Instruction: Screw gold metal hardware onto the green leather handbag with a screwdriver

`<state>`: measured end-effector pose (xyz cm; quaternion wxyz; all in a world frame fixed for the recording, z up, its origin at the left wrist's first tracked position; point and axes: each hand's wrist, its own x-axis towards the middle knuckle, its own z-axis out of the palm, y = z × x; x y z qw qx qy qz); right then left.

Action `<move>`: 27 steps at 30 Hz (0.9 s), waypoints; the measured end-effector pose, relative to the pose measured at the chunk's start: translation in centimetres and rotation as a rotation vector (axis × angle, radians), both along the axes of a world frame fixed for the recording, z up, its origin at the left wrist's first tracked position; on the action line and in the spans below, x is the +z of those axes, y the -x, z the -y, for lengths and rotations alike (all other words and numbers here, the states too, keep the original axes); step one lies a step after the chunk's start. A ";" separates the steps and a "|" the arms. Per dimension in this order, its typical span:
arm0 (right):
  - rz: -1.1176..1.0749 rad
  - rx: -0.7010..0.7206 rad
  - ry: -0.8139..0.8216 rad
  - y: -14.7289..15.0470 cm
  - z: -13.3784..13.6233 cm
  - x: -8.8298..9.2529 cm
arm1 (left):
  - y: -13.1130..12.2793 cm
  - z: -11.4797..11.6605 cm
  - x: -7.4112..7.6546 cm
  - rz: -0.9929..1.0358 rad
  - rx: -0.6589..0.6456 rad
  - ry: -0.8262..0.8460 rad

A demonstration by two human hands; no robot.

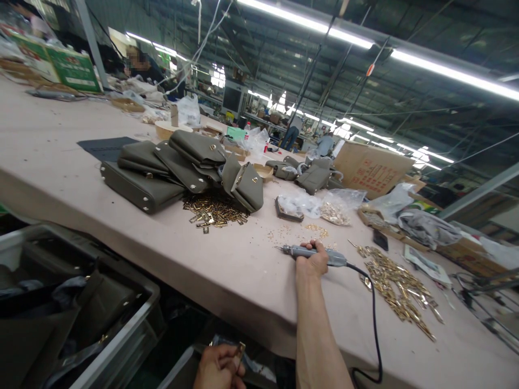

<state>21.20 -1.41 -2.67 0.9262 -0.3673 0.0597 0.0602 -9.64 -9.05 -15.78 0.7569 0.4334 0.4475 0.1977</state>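
Note:
In my right hand [313, 260] is a grey electric screwdriver [334, 258], lying low over the table with its bit toward the left and a black cord trailing back. Tiny gold screws [316, 231] are scattered just beyond its tip. My left hand [219, 367] is below the table edge, its fingers pinching a small gold metal fitting [240, 350]. Under that hand a dark bag piece is partly visible. A heap of gold metal fittings [399, 286] spreads to the right of the screwdriver. Another heap of darker gold fittings [214, 210] lies beside the stacked olive handbags [141, 186].
A grey crate [133, 324] holding olive bags stands at the lower left. Across the table are clear plastic bags [336, 208], a phone [380, 240], a large cardboard box [368, 170] and more olive bags [314, 175]. People stand in the background.

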 end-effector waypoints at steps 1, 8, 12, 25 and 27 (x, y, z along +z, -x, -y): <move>0.001 0.001 -0.001 0.0 0.0 0.0 | 0.0 0.0 -0.2 0.001 0.005 0.004; 0.013 -0.008 0.003 0.1 -0.1 0.0 | 0.0 0.2 -1.7 0.022 0.029 0.005; 0.016 -0.007 0.010 0.0 -0.1 -0.1 | 0.1 0.1 -1.8 0.017 0.007 -0.004; 0.018 0.003 0.010 0.3 0.1 0.1 | 0.3 0.1 -1.7 0.021 -0.003 -0.039; 0.032 0.012 0.016 0.3 0.2 0.0 | 0.2 0.1 -1.8 0.013 -0.005 -0.042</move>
